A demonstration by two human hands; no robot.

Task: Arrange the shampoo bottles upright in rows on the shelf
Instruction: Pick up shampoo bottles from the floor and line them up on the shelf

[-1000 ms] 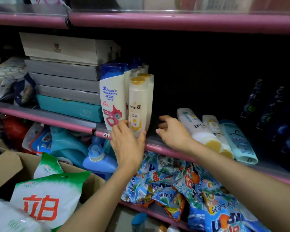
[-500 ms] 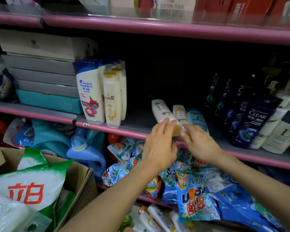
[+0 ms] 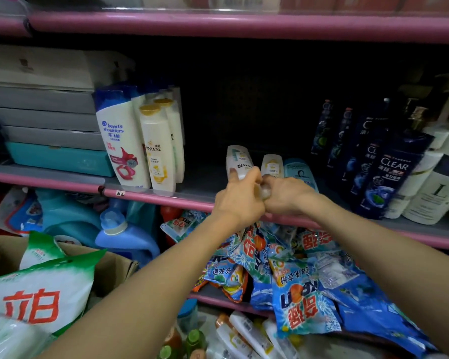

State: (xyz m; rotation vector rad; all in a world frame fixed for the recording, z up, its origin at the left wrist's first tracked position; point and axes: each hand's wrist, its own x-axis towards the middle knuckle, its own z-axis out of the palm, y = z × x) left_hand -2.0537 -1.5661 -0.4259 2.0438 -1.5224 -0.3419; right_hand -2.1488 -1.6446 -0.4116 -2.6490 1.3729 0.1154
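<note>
Three bottles lie flat on the pink-edged shelf: a white Pantene bottle, a second white bottle and a teal bottle. My left hand grips the lying Pantene bottle around its lower body. My right hand is closed at that bottle's blurred cap end and hides the second bottle's cap. To the left, a Head & Shoulders bottle and Pantene bottles stand upright in short rows. Dark Clear bottles stand upright on the right.
Stacked flat boxes fill the shelf's left end and white pump bottles its right end. Below hang blue detergent bags, a blue jug and a cardboard box with a green-white bag. More bottles lie at the bottom.
My left hand left the upright Pantene bottle and moved right to the lying bottles. Both hands have now closed together on the leftmost lying bottle. The view shifted right.
</note>
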